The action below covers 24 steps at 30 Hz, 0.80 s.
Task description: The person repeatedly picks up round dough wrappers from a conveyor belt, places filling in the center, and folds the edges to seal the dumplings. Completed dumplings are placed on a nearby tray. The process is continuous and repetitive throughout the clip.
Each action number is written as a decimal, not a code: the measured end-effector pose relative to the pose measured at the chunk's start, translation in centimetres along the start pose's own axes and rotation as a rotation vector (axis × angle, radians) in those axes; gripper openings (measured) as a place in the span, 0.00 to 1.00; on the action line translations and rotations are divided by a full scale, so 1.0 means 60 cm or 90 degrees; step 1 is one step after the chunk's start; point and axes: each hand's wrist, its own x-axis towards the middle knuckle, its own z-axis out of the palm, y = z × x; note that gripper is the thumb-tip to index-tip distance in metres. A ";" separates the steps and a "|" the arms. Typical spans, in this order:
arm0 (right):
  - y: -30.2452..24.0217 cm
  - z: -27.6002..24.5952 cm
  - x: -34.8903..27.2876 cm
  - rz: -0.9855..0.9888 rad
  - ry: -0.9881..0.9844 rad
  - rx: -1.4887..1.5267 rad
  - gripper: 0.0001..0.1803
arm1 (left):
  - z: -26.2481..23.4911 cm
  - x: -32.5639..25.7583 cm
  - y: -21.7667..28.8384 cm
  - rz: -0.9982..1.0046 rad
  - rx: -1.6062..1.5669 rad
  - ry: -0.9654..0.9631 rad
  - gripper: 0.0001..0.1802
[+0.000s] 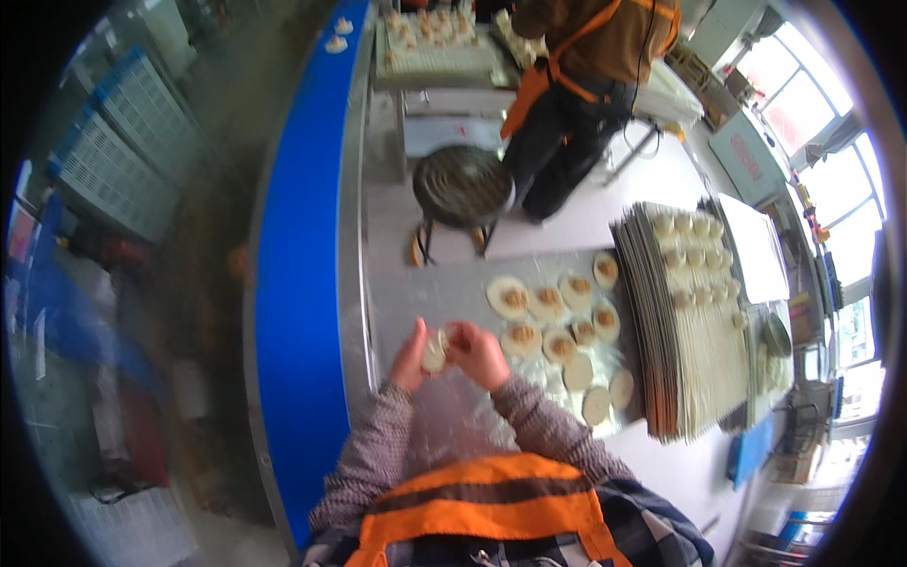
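Over the left part of a metal worktable (pixel 416 283), my two hands meet around a small white filled dough piece (pixel 434 354). My left hand (pixel 407 363) cradles it from the left, thumb pointing up. On its other side the fingers of my right hand (pixel 481 356) are bent and pinch the dough's edge. The hands partly cover the dough, so its exact shape is hard to see. To the right of my hands lie several flat dough rounds topped with brown filling (pixel 513 300). Nearer to me are a few plain dough rounds (pixel 596 405) with no filling on top.
A tall stack of ridged trays (pixel 680 369) stands at the right, with rows of formed dough pieces (pixel 694 257) on top. A blue conveyor belt (pixel 300 283) runs along my left. Beyond the table are a round stool (pixel 463 185) and a co-worker (pixel 605 47) beside another filled tray (pixel 435 64).
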 end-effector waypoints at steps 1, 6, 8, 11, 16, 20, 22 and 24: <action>0.003 0.005 0.004 0.088 -0.024 0.219 0.09 | -0.002 0.002 0.000 0.005 0.005 -0.035 0.34; 0.000 -0.001 0.015 -0.149 -0.039 -0.170 0.08 | -0.001 -0.012 0.009 0.200 0.282 0.060 0.35; -0.010 0.003 0.016 -0.224 -0.015 -0.233 0.08 | 0.004 -0.012 0.020 0.109 0.138 0.065 0.33; -0.023 0.009 0.024 -0.105 -0.041 -0.097 0.06 | 0.008 -0.009 0.042 -0.002 0.043 0.056 0.32; -0.025 0.011 0.032 0.044 -0.055 0.032 0.06 | 0.011 -0.018 0.053 0.155 0.166 0.040 0.31; -0.025 0.012 0.030 -0.231 -0.053 -0.259 0.08 | 0.001 -0.022 0.059 0.098 0.168 0.056 0.25; -0.028 0.014 0.030 -0.261 -0.052 -0.291 0.07 | -0.005 -0.024 0.063 -0.016 0.042 0.013 0.22; -0.032 0.016 0.029 -0.091 -0.071 -0.145 0.07 | -0.004 -0.023 0.064 -0.031 0.019 -0.009 0.19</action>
